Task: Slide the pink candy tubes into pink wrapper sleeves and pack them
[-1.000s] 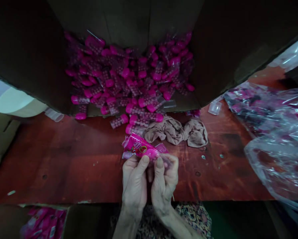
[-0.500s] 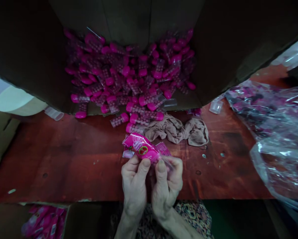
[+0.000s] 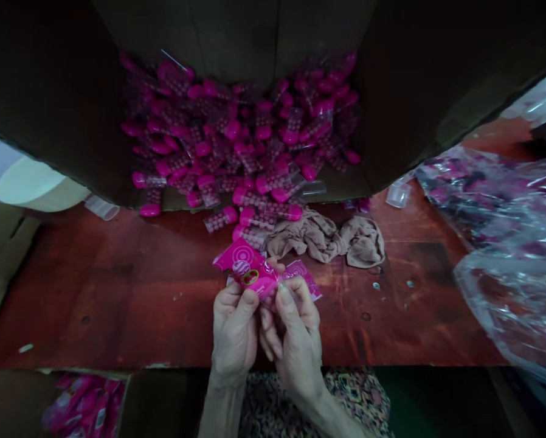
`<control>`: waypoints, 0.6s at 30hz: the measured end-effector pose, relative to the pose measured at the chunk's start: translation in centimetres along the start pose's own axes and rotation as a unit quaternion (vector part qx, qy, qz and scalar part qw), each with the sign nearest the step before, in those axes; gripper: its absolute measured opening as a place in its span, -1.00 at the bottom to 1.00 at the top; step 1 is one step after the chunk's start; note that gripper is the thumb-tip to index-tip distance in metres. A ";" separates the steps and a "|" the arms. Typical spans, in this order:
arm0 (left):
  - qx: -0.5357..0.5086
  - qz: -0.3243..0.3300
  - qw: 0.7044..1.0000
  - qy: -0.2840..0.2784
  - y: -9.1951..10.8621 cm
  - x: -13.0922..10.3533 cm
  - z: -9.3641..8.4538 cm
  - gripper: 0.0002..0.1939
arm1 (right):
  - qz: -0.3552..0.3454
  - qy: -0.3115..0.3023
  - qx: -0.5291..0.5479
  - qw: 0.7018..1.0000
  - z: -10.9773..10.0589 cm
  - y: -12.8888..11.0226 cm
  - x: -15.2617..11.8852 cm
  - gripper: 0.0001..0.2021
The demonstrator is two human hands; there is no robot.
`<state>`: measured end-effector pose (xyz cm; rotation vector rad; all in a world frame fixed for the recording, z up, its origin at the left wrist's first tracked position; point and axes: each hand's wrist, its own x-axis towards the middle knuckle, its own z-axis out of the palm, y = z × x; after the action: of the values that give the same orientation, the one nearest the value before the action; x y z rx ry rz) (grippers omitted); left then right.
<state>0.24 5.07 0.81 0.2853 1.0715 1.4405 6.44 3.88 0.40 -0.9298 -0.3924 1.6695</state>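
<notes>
Between my hands is a pink printed wrapper (image 3: 250, 271) with round logos, tilted up to the left. My left hand (image 3: 234, 331) pinches its lower left part with the thumb on top. My right hand (image 3: 298, 340) has thumb and forefinger closed at the wrapper's right corner. Just below that corner, pinkish balls (image 3: 269, 298) show, partly hidden by the fingers. Another pink wrapper (image 3: 300, 280) lies flat on the table beyond my right hand. Several clear tubes of pink balls with pink caps (image 3: 250, 236) lie just behind the wrapper.
A large open cardboard box (image 3: 373, 121) on its side holds a heap of capped tubes (image 3: 236, 146). A crumpled cloth (image 3: 318, 237) lies before it on the red table (image 3: 131, 292). Plastic bags (image 3: 505, 201) fill the right. Lower left, a box holds pink wrappers (image 3: 84, 407).
The wrapper has turned flatter toward the camera and shifted slightly left. Both hands have moved a little left, and my right hand's lower fingers now show beneath the wrapper.
</notes>
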 end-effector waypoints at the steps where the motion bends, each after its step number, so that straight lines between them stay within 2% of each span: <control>1: 0.001 -0.009 1.000 -0.004 -0.1 0.0 0.0 -0.74 | -0.004 0.005 0.003 1.000 0.0 0.0 0.0 -0.76; 4: 0.005 -0.014 1.000 -0.006 -0.5 0.1 0.2 -0.75 | -0.023 0.036 -0.039 0.998 -0.2 0.2 0.1 -0.74; 6: 0.002 0.008 1.000 -0.002 -0.7 0.0 0.3 -0.80 | -0.080 0.071 -0.116 0.987 -0.6 0.5 0.3 -0.75; 9: -0.006 0.020 1.000 0.005 -0.9 -0.3 0.5 -0.88 | -0.216 0.105 -0.247 0.939 -1.1 0.9 0.5 -0.81; 11: -0.008 -0.003 1.000 -0.011 -1.0 -0.7 0.6 -0.91 | -0.253 0.112 -0.282 0.919 -1.1 0.9 0.6 -0.83; 13: -0.009 -0.031 0.999 -0.034 -1.1 -1.0 0.8 -0.90 | -0.223 0.116 -0.255 0.934 -0.8 0.4 0.5 -0.80; 15: -0.013 -0.040 0.998 -0.044 -1.1 -1.1 1.0 -0.88 | -0.160 0.105 -0.197 0.962 -0.4 -0.3 0.2 -0.74; 18: -0.017 -0.035 0.999 -0.018 -0.9 -1.0 0.9 -0.84 | -0.076 0.050 -0.167 0.982 -0.2 -1.4 -0.2 -0.74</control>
<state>1.69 4.42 1.11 0.2462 1.0177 1.3844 7.53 4.13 1.28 -1.1948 -0.6731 1.4345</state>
